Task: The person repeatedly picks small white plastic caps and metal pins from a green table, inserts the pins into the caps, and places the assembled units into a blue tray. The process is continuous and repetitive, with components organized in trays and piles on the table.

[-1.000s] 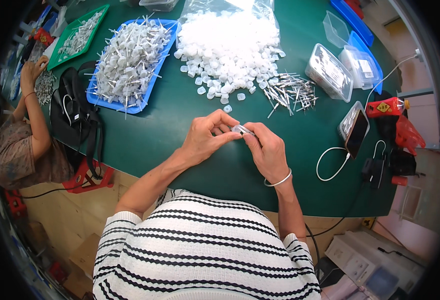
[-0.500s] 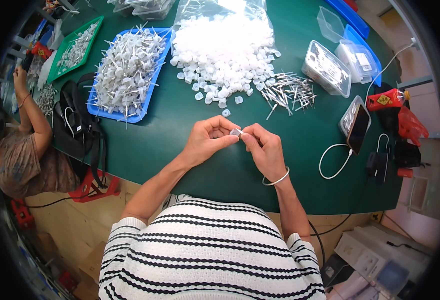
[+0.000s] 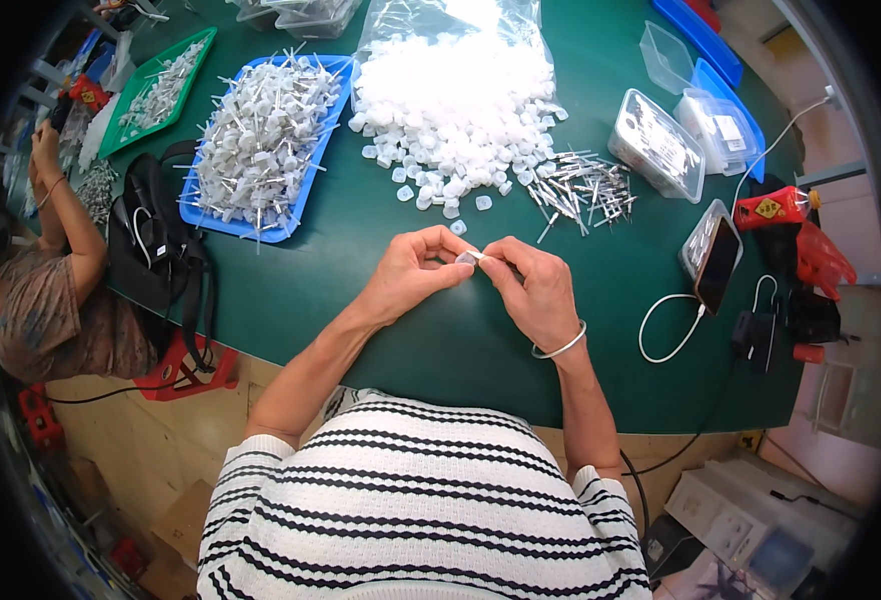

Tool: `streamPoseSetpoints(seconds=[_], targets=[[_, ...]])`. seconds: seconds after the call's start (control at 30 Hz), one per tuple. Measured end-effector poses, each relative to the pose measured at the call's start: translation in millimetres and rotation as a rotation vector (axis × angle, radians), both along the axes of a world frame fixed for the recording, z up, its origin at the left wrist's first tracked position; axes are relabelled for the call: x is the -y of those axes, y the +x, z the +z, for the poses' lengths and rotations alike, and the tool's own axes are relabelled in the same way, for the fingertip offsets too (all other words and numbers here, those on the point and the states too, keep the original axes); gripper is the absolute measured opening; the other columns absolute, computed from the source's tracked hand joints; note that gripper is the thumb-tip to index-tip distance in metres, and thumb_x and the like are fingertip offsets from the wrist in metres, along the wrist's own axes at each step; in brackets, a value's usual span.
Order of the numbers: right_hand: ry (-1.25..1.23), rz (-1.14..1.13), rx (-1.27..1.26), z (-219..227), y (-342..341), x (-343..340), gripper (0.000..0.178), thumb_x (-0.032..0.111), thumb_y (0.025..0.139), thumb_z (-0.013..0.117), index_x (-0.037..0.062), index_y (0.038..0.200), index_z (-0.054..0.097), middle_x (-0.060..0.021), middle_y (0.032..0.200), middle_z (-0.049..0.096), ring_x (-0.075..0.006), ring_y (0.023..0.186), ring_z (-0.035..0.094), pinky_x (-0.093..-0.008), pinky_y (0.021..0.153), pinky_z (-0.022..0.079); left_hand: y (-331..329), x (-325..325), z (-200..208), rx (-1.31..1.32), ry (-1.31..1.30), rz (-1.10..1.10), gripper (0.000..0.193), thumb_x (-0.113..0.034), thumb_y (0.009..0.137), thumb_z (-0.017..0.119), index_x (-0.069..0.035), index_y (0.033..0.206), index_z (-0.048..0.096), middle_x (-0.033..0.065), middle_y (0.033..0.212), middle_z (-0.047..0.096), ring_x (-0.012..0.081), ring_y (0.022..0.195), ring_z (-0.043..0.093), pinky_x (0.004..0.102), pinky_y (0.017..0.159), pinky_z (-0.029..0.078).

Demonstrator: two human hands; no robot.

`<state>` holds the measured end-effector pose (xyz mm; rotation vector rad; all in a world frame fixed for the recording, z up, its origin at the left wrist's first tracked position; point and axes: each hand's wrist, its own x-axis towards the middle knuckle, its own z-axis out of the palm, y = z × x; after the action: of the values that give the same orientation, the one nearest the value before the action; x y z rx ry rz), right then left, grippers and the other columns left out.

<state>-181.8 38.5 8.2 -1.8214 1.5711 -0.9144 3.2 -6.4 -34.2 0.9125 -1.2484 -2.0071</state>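
Observation:
My left hand (image 3: 412, 272) and my right hand (image 3: 532, 288) meet over the green table (image 3: 360, 300), fingertips pinching one small white plastic cap (image 3: 467, 257) between them. A metal pin seems to be in the cap, but it is too small to be sure. A heap of white caps (image 3: 455, 105) lies further back, with a loose pile of metal pins (image 3: 580, 188) to its right. A blue tray (image 3: 305, 190) at the back left holds several finished cap-and-pin pieces.
Clear plastic boxes (image 3: 657, 145) and blue lids (image 3: 725, 85) sit at the back right. A phone (image 3: 717, 265) with a white cable lies right, next to red and black tools (image 3: 795, 250). A black bag (image 3: 160, 250) hangs at the left edge, beside another seated person (image 3: 40, 290). A green tray (image 3: 150, 95) sits far left.
Both hands stay joined on the small cap; the fingers shift slightly. The view has tilted a little, so the table items appear lower in the frame.

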Motion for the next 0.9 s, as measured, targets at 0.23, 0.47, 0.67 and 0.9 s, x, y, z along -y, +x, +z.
streamPoseSetpoints(seconds=[0.23,0.47,0.67,0.9], targets=[[-0.023,-0.409,0.234,-23.1,-31.9,5.3,0.016,0.017,0.093,0.058,0.0023,0.088,0.061,-0.0066,0.061,0.053,-0.0134,0.052,0.046,-0.0293,0.052,0.04,0.7,-2.8,-1.2,0.053,-0.04,-0.011,0.011,-0.006,0.085,0.069,-0.002,0.094,0.065,0.0017,0.09,0.064,0.0053,0.077,0.057,0.0195,0.069,0.048],[-0.263,-0.692,-0.464,-41.8,-113.6,-20.2,0.017,0.017,0.09,0.06,0.004,0.1,0.065,-0.0133,0.1,0.065,-0.0309,0.096,0.06,-0.0407,0.081,0.047,-4.8,-4.7,-12.3,0.008,-0.058,0.041,0.008,-0.011,0.086,0.069,-0.003,0.087,0.066,0.0003,0.081,0.065,0.0054,0.072,0.059,0.0211,0.064,0.05],[-0.252,-0.678,-0.645,-56.8,-139.2,-22.6,0.032,0.007,0.083,0.064,0.0028,0.115,0.058,-0.0149,0.113,0.056,-0.0341,0.107,0.051,-0.0429,0.092,0.041,5.2,-6.4,-4.0,-0.079,-0.105,0.136,0.015,-0.017,0.088,0.068,-0.002,0.084,0.063,0.0008,0.079,0.063,0.0051,0.069,0.057,0.022,0.061,0.048],[-0.292,-0.61,-0.564,-43.1,-96.0,-47.5,0.038,0.001,0.082,0.062,0.0024,0.119,0.056,-0.0159,0.118,0.053,-0.0341,0.11,0.05,-0.0439,0.093,0.04,82.6,15.5,45.4,0.03,-0.577,0.657,0.012,-0.006,0.088,0.065,-0.003,0.077,0.063,0.0011,0.084,0.064,0.004,0.069,0.054,0.0193,0.057,0.045]])
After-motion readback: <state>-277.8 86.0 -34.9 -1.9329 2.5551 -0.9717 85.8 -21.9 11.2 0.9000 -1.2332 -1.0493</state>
